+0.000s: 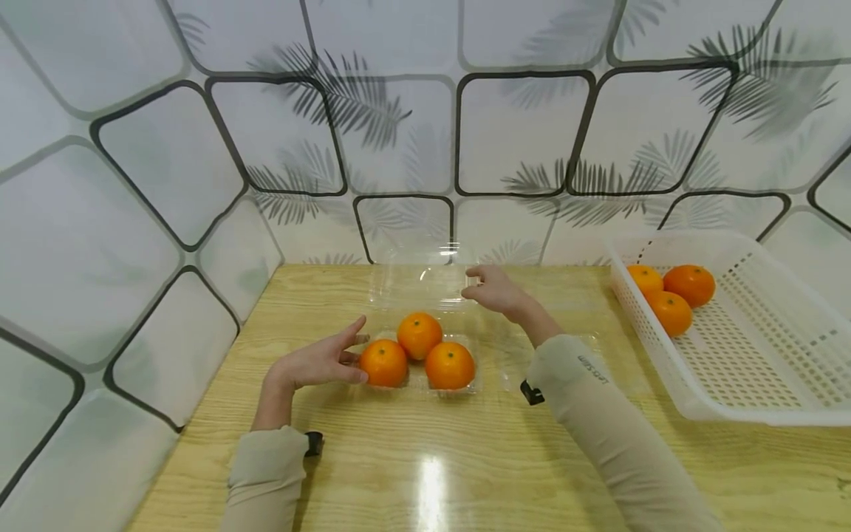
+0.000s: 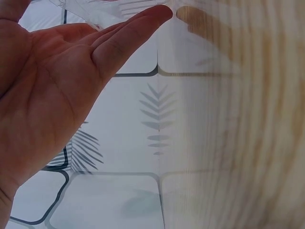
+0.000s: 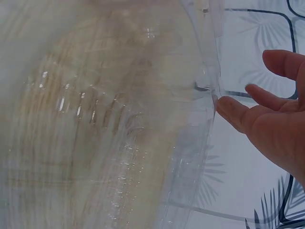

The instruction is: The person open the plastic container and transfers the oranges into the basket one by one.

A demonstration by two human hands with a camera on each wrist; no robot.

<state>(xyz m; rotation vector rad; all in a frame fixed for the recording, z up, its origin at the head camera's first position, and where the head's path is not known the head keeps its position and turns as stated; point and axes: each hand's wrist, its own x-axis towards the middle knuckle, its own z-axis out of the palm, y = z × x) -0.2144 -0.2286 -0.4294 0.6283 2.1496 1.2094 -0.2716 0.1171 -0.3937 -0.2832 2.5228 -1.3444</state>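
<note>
Transparent plastic box (image 1: pixel 420 383) with raised lid (image 1: pixel 415 284) holds three round orange fruits (image 1: pixel 420 335) on yellow wooden table (image 1: pixel 372 451); left hand (image 1: pixel 319 361) is spread beside them, right hand (image 1: pixel 499 290), fingers parted, touches the lid.

Beige sleeves (image 1: pixel 614 432), lettering (image 1: pixel 592 369), black wrist cameras (image 1: pixel 315 443)

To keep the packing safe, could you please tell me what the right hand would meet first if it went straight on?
The right hand would likely meet the clear plastic lid first; its edge is right by the fingers, though exact contact is unclear.
</note>
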